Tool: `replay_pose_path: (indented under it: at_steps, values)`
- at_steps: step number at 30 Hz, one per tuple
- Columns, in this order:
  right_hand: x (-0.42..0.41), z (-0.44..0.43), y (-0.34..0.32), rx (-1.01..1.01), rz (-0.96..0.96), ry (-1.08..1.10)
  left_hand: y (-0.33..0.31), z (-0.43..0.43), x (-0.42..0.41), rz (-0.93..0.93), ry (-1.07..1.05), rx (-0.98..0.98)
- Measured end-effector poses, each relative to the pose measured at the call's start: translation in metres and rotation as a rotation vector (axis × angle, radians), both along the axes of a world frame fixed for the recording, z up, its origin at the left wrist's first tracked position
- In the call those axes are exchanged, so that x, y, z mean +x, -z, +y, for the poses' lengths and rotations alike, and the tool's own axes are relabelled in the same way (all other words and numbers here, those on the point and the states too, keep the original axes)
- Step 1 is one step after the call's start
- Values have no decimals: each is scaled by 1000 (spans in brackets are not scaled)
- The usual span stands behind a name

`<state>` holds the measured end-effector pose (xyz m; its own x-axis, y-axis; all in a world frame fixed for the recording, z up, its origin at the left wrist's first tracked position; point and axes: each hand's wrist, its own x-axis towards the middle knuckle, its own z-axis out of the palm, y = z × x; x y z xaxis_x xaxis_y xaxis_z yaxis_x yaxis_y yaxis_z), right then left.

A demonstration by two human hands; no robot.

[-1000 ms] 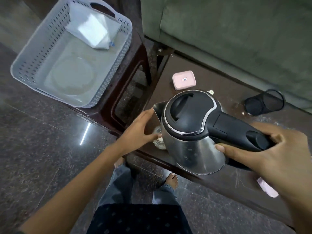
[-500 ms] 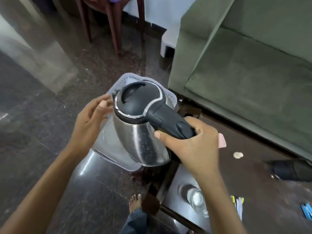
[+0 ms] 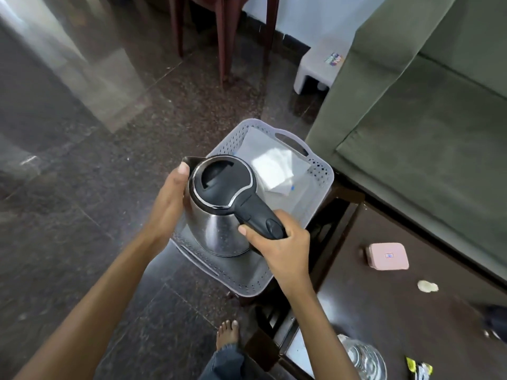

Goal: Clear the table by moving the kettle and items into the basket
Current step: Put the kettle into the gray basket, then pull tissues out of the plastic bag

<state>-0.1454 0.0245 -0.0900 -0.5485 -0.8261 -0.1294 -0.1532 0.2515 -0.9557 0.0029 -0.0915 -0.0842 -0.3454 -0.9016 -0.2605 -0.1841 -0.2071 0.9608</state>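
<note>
My right hand (image 3: 285, 250) is curled round the kettle (image 3: 219, 226) handle. My left hand (image 3: 168, 204) lies flat, palm against its steel side. The kettle is upright in the near end of the basket (image 3: 321, 171); I cannot tell whether its base touches. The pink box (image 3: 386, 256) is on the surface (image 3: 384, 311), right of the basket.

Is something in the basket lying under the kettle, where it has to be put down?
Nothing visible does. The right hand holds the kettle over the near part of the basket, where the floor around its base is bare. The white packet lies at the far end, beside the kettle, not under it.
</note>
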Motion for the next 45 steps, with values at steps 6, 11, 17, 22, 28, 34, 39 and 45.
replay_pose_path:
  at_steps: [6, 11, 17, 22, 28, 34, 39, 45]
  values:
    - [-5, 6, 8, -4, 46, -45, 13, -3, 3, -38, -5, -1]
    - [-6, 9, 5, 54, 33, -94, 8, 3, 2, -48, -4, 23]
    - [-49, 11, -27, 107, 70, -232, -30, 2, -19, -232, -122, -304]
    - [-90, -53, 4, 200, 72, 225, -56, -16, -66, -427, 80, -628]
    - [-81, -114, 71, 369, -278, 441, -52, -13, -79, -458, 172, -691]
    - [-81, -123, 82, 232, -663, 611, -63, -3, -70, -369, 103, -629]
    - [-88, -100, 58, 130, -704, 455, -81, 24, -79, -163, -83, -487]
    - [-107, -20, -5, -100, -813, 505, -121, 85, -111, 138, -265, -357]
